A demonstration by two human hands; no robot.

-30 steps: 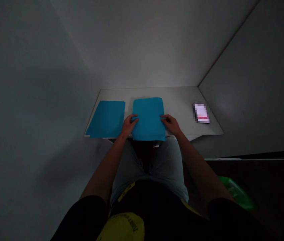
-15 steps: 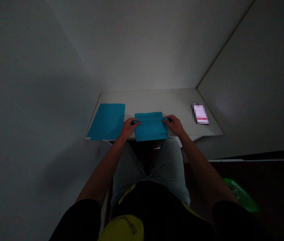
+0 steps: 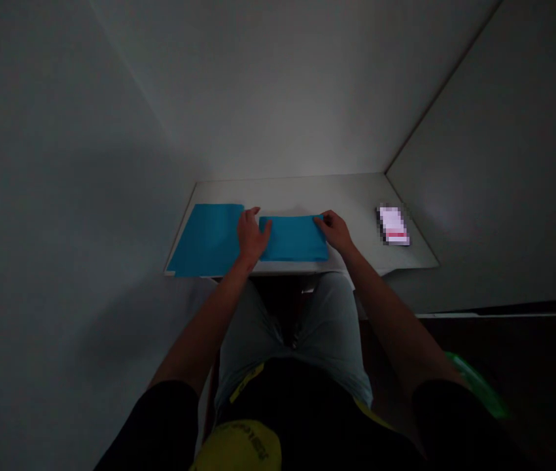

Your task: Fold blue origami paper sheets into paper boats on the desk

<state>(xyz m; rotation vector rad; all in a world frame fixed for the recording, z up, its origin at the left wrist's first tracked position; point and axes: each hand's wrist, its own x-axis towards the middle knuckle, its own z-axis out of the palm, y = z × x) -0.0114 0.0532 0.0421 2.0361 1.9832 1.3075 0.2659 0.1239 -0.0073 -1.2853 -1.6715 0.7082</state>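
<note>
A blue sheet of paper (image 3: 292,239), apparently folded into a wide strip, lies on the table in front of me. My right hand (image 3: 335,230) pinches its far right corner between thumb and fingers. At the paper's left end is my left hand (image 3: 253,234), fingers apart, the thumb against the paper's edge and nothing gripped. Left of that hand lies a stack of larger blue sheets (image 3: 209,239), whose right edge the hand partly covers.
A phone (image 3: 393,224) with a blurred, lit screen rests on the right part of the white table (image 3: 351,193). Walls enclose the table at the back and both sides. Something green and shiny (image 3: 479,386) is low at the right, near the floor.
The blue paper looks shorter front to back, and its near edge has drawn back from the table's edge. My left hand has opened from its pinch; both hands have moved farther from me.
</note>
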